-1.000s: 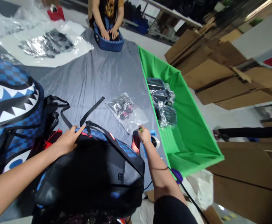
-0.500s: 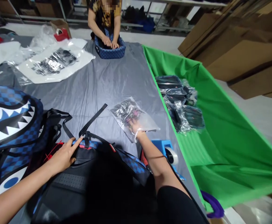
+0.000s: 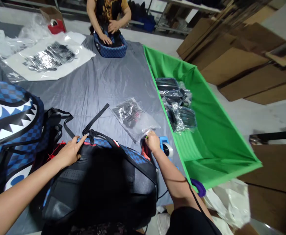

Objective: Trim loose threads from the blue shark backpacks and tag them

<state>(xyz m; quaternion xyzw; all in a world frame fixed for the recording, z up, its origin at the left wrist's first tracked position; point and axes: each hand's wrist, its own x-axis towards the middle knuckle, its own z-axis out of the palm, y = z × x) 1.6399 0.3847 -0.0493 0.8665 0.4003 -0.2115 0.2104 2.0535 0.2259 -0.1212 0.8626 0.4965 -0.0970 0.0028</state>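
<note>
My left hand (image 3: 70,152) lies on the top edge of a black and blue-checked backpack (image 3: 144,192), index finger stretched out beside a black strap (image 3: 97,119). That backpack rests back side up in front of me. My right hand (image 3: 153,142) is curled at the near edge of a clear plastic bag (image 3: 128,114) with dark and pink contents. A small yellow-green tip shows at its fingers; what it belongs to is hidden. Just beside this hand are a red item (image 3: 145,152) and a blue tape dispenser (image 3: 162,141) with a white roll.
A blue-checked shark-mouth backpack (image 3: 10,112) lies at the left. On the right stands a green fabric bin (image 3: 213,130) holding plastic-wrapped packs (image 3: 179,114). Across the grey-covered table, a co-worker's hands work in a blue-checked bag (image 3: 113,52). Cardboard boxes (image 3: 231,71) stand beyond the bin.
My right hand has drawn back from the middle of the plastic bag to its near edge, and its fingers have curled. My left hand stays on the backpack. The view has shifted.
</note>
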